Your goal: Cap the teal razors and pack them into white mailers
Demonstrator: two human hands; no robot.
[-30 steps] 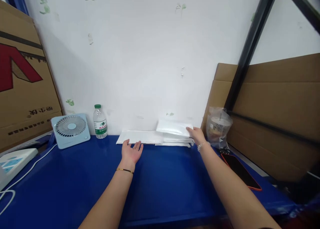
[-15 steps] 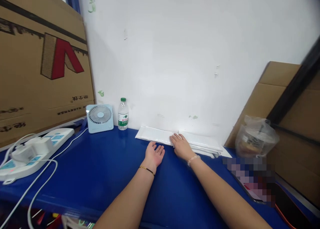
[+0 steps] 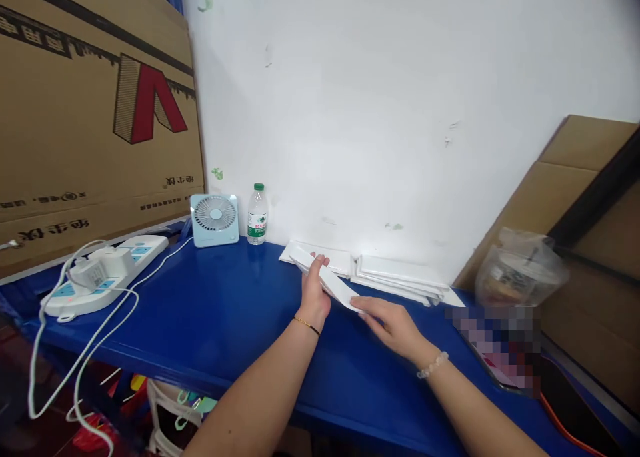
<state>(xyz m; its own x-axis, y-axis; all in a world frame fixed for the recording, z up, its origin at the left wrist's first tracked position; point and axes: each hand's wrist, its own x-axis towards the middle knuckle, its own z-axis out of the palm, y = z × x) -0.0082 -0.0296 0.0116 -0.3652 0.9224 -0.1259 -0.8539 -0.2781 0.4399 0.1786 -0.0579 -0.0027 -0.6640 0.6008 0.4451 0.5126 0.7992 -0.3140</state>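
Note:
A long, flat white packet [image 3: 338, 288] is held at a slant above the blue table [image 3: 210, 310]. My left hand [image 3: 315, 296] grips it around the middle, thumb on top and fingers underneath. At its near right end, my right hand [image 3: 395, 324] pinches the packet between thumb and fingers. Behind it, against the wall, lies another white packet [image 3: 336, 256]. Just right of that sits a stack of several similar white packets [image 3: 400, 277]. What the packets contain, if anything, does not show.
On the left are a white power strip [image 3: 115, 270] with plugs and trailing cables, a light-blue fan [image 3: 216, 218] and a water bottle [image 3: 257, 217]. To the right, a bagged drink cup [image 3: 520, 270] stands behind a blurred phone [image 3: 493, 354]. Cardboard [image 3: 150, 170] borders both sides.
One white packet has been lifted off the pile by the wall and brought nearer. My left hand, palm up and empty before, now grips it. My right hand has moved right and nearer. The view has shifted slightly.

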